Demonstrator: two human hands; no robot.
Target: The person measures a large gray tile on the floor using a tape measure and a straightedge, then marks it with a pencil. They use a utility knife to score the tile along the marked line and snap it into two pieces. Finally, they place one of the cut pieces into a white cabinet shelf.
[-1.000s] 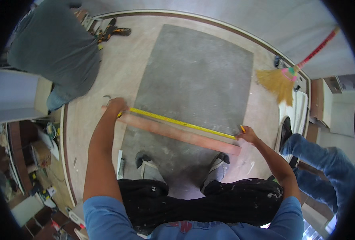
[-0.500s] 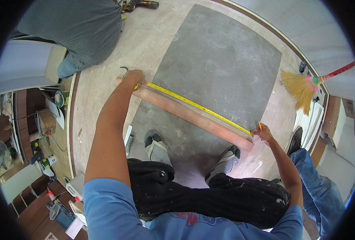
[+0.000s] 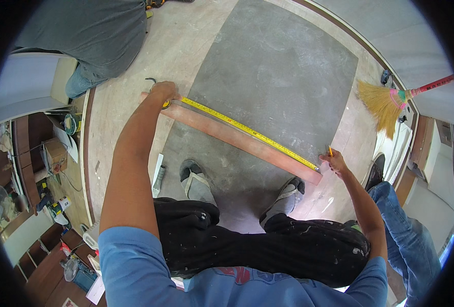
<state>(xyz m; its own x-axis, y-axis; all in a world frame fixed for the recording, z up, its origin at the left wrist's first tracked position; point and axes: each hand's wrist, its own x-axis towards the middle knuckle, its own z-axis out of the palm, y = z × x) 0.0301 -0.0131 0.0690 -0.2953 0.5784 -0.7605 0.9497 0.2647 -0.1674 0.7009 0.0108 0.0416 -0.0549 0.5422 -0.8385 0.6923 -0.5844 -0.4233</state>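
My left hand is closed on a tape measure, with a dark curved metal piece poking out beyond it. The yellow blade is stretched along a long pinkish wooden board, which lies across a large grey sheet on the pale floor. At the blade's far end, my right hand grips an upright yellow pencil, its fingers just beside the metal tip; whether they touch it I cannot tell. My feet stand on the grey sheet below the board.
A person in grey is at upper left, near a power tool. Another person's jeans-clad leg is at right. A straw broom leans by the wall. Tools, boxes and shelving crowd the lower left.
The view has shifted, putting both hands higher in the picture. My left hand keeps its grip on the tape; my right fingers have moved slightly up from the blade's end, holding the pencil.
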